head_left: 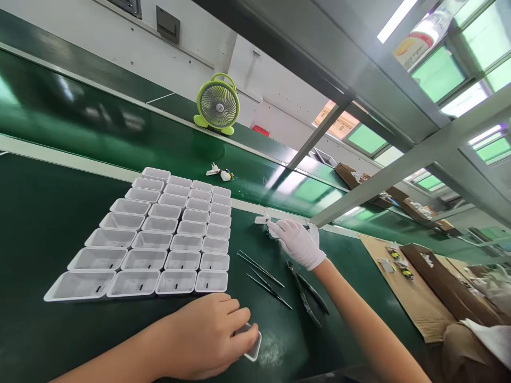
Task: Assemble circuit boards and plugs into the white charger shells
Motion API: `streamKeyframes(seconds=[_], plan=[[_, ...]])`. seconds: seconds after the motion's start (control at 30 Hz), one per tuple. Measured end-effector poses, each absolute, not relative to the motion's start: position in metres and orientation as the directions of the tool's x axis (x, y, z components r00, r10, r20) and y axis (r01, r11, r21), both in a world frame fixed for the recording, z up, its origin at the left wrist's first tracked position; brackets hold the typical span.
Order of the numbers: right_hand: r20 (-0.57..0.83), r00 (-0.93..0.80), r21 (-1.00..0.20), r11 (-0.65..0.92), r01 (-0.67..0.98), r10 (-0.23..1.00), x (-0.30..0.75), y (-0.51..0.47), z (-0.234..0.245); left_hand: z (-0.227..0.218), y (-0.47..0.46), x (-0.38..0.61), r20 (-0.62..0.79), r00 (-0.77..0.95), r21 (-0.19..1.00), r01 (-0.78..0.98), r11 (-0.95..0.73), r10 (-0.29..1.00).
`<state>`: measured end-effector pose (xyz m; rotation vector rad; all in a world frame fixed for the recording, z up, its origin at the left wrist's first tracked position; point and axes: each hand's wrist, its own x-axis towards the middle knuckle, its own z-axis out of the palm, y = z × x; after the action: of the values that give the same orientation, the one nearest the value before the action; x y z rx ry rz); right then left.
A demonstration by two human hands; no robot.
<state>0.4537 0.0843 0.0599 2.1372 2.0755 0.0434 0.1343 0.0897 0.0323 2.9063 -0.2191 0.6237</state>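
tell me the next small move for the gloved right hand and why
Probably draw the white-gloved right hand with its small white part back toward the small white plastic tray under the bare left hand; the part sits at the fingertips, that tray nearest.

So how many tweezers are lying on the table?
2. One pair of tweezers lies just right of the trays. The other lies nearer the camera, left of the cutters. None seems hidden.

A factory assembly line: green conveyor belts (120,138) cross the frame, rows of white plastic trays (159,239) at centre left, cardboard boxes (439,282) of small parts at right.
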Motion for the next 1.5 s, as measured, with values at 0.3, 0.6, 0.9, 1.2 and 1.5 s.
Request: streamKeyframes(seconds=[0.3,0.6,0.9,1.2,1.5], plan=[[-0.171,0.464,-0.015,-0.474,0.881,0.869,0.422,0.109,0.07,0.006,0.045,0.149,0.319,0.888,0.324,0.226,-0.919,0.331],[-0.114,0.585,-0.427,-0.571,0.701,0.803,0.416,0.107,0.069,0.012,0.057,0.145,0.243,0.888,0.6,0.179,-0.78,0.39],[0.027,0.407,-0.987,-0.042,0.158,0.913,0.395,0.041,0.073,0.015,0.058,0.151,0.193,0.9,0.767,0.11,-0.632,0.391],[-0.192,0.279,-0.928,-0.082,-0.362,0.941,0.367,0.044,0.062,0.015,0.06,0.157,0.039,0.953,0.906,0.093,-0.413,0.299],[-0.051,0.226,-0.951,0.022,-0.308,0.973,0.364,0.03,0.067,0.03,0.058,0.164,0.052,0.971,0.923,0.043,-0.383,0.235]])
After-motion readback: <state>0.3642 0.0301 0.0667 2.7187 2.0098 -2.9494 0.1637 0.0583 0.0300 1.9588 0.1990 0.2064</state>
